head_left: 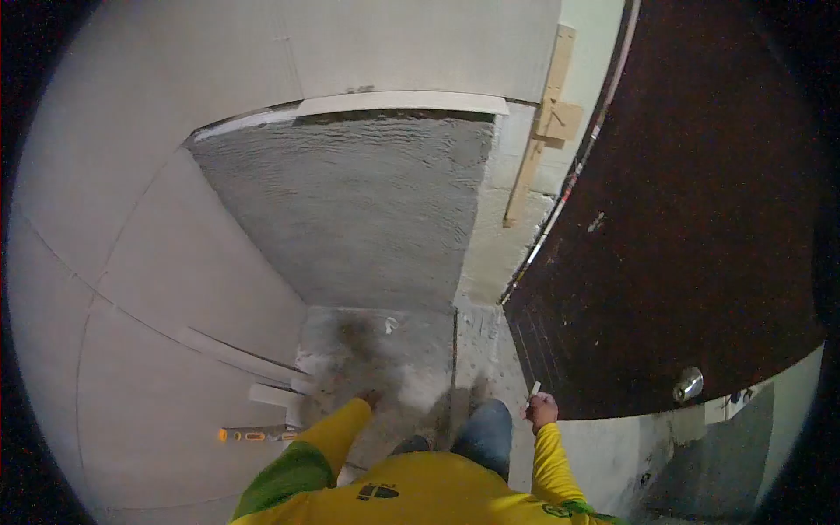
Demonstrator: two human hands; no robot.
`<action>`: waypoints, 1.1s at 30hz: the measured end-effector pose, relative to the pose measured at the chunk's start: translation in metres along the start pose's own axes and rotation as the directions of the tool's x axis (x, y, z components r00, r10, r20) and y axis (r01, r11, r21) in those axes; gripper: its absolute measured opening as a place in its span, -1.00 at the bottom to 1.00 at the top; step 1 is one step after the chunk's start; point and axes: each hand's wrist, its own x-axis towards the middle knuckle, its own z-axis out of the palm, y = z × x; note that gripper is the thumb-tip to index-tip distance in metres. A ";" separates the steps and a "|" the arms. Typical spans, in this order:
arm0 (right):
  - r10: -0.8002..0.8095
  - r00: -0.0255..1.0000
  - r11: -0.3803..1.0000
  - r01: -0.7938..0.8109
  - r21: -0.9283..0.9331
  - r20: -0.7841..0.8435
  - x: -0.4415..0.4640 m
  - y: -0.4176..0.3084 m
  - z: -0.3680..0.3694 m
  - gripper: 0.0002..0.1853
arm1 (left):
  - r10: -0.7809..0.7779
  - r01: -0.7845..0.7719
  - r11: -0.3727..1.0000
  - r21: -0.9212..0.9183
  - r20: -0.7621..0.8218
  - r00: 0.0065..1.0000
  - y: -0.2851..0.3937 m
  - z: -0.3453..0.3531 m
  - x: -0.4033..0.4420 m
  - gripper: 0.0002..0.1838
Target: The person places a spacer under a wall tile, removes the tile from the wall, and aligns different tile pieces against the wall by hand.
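My right hand (542, 409) is low and right of centre, beside the bottom edge of the dark brown door (674, 219). Its fingers are closed round a small white piece (535, 388) that sticks up from them. My left hand (372, 399) shows only in part at the end of the yellow sleeve, over the grey floor (385, 350); its fingers are too dark and small to make out. Ahead of me is a wall patch of rough grey mortar (350, 192), with a white strip (402, 103) along its top edge.
A wooden strip with a small block (554, 118) is fixed to the wall between mortar and door. A round metal knob (689, 384) sits on the door. At the lower left lie an orange-ended level (254, 434) and a white board piece (273, 395).
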 end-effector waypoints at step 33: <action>-0.922 0.347 0.355 0.935 0.021 0.173 -0.020 -0.454 0.420 -0.82 | -0.503 -0.979 0.060 -0.194 -0.853 0.138 0.004 -0.622 -0.117 -0.68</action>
